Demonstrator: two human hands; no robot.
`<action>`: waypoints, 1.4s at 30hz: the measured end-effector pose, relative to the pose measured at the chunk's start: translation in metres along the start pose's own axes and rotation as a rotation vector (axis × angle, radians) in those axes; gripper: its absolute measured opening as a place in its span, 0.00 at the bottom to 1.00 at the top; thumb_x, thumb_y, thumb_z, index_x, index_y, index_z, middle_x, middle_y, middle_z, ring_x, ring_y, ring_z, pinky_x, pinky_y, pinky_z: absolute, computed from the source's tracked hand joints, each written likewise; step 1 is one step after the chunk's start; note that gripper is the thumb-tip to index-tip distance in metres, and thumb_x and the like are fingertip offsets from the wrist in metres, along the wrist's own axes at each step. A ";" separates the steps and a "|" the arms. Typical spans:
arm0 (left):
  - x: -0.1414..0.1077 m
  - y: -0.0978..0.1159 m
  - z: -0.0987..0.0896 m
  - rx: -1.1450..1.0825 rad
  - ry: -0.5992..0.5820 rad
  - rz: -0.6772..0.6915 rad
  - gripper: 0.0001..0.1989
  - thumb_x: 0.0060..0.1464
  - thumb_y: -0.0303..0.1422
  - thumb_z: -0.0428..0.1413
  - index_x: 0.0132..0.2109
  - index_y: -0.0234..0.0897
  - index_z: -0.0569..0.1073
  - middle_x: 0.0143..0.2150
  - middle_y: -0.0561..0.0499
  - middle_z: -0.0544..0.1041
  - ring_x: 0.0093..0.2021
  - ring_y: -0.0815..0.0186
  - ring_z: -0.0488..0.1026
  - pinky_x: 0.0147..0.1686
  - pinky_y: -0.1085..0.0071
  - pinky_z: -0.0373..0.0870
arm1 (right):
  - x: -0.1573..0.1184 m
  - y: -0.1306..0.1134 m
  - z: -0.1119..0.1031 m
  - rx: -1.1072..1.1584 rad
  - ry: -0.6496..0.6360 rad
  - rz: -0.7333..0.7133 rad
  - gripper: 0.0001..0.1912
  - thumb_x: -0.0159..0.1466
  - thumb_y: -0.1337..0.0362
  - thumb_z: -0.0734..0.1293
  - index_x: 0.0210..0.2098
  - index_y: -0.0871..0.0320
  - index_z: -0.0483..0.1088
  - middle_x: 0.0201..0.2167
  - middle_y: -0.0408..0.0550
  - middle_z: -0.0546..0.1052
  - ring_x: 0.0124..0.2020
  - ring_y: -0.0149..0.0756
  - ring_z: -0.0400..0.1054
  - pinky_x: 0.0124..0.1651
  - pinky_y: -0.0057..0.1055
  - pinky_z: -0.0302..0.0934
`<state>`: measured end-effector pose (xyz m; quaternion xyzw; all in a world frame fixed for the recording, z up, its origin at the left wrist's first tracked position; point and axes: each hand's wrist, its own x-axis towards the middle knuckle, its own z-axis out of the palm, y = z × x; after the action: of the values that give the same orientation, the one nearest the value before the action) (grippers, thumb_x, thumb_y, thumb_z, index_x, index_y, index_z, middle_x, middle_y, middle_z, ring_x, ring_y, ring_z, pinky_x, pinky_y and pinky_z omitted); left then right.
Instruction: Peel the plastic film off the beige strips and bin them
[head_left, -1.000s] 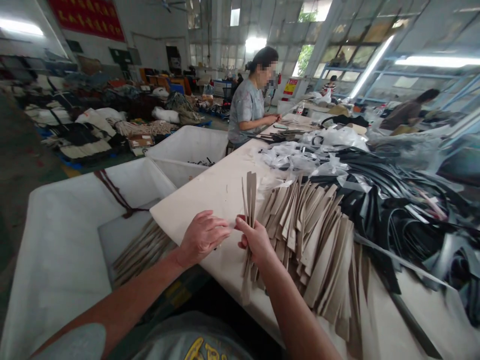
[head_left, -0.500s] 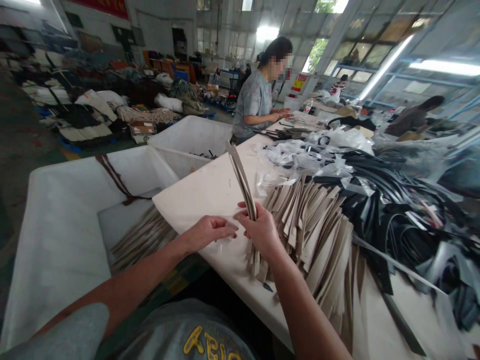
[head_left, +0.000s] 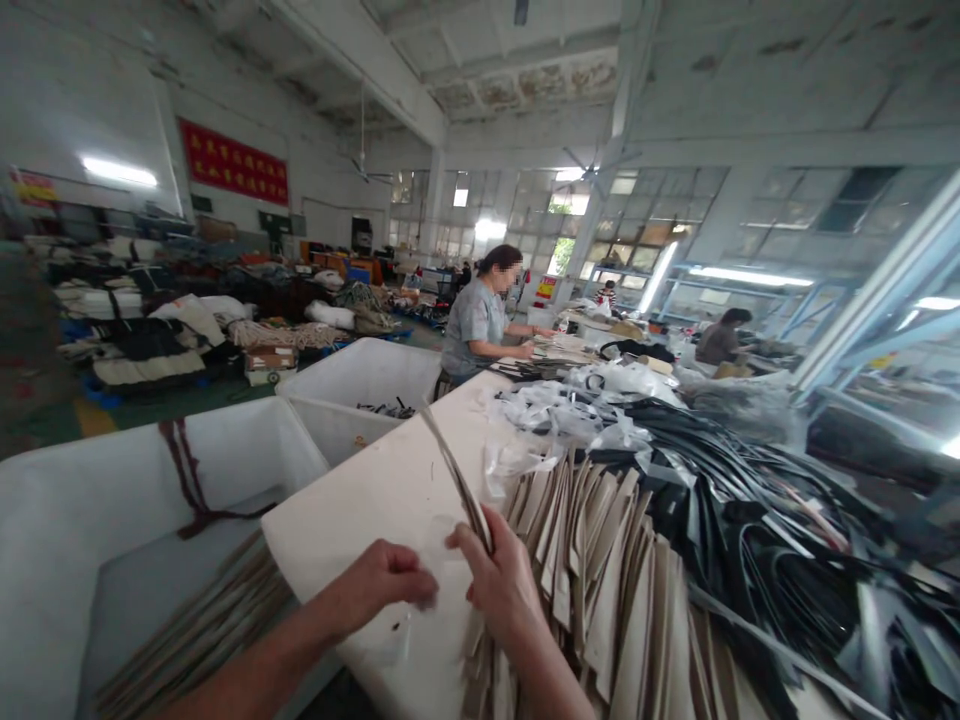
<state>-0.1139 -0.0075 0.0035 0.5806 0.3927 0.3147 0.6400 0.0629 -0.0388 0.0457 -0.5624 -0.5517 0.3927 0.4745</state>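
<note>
My right hand [head_left: 504,580] grips a few thin, beige-grey strips [head_left: 454,465], which stand up from the fist and lean to the left. Close by on its left, my left hand [head_left: 390,582] is closed with thumb and fingers pressed together, its fingertips slightly blurred. Whether anything is pinched in it cannot be made out. Beneath both hands is the pale tabletop [head_left: 345,510]. Just right of my right hand lies a thick row of similar beige strips [head_left: 600,560], fanned side by side.
Black strips [head_left: 750,500] heap up at the right, with crumpled clear plastic [head_left: 592,415] behind. A white bin [head_left: 45,500] at the left holds more strips [head_left: 217,610]; a second bin [head_left: 367,365] stands beyond. A co-worker [head_left: 480,315] works at the table's far side.
The view has tilted up, so my hands appear lower. My left hand has drawn slightly away from my right hand, which still holds the strips. The co-worker's hands have moved.
</note>
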 end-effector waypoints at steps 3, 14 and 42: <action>0.007 0.002 -0.003 -0.299 0.155 0.038 0.16 0.41 0.43 0.67 0.25 0.34 0.76 0.24 0.52 0.76 0.25 0.70 0.68 0.31 0.73 0.65 | -0.022 -0.001 -0.020 0.168 0.036 0.037 0.27 0.66 0.43 0.58 0.47 0.60 0.67 0.30 0.46 0.77 0.10 0.22 0.52 0.13 0.23 0.51; 0.021 0.021 0.009 -0.829 0.296 -0.003 0.10 0.49 0.35 0.66 0.33 0.33 0.75 0.35 0.47 0.80 0.31 0.68 0.77 0.35 0.72 0.75 | -0.127 0.043 -0.046 0.311 0.180 0.331 0.25 0.54 0.42 0.72 0.27 0.59 0.69 0.16 0.42 0.69 0.13 0.26 0.57 0.12 0.20 0.44; 0.008 0.037 0.038 -0.669 0.259 0.103 0.20 0.33 0.41 0.72 0.31 0.33 0.77 0.27 0.52 0.78 0.28 0.68 0.75 0.35 0.71 0.71 | -0.136 0.052 -0.030 -0.445 0.251 -0.017 0.15 0.65 0.50 0.62 0.36 0.53 0.72 0.21 0.41 0.71 0.21 0.33 0.62 0.27 0.27 0.55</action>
<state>-0.0746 -0.0146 0.0396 0.3131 0.3161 0.5284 0.7230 0.0930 -0.1740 -0.0083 -0.6926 -0.5660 0.1847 0.4071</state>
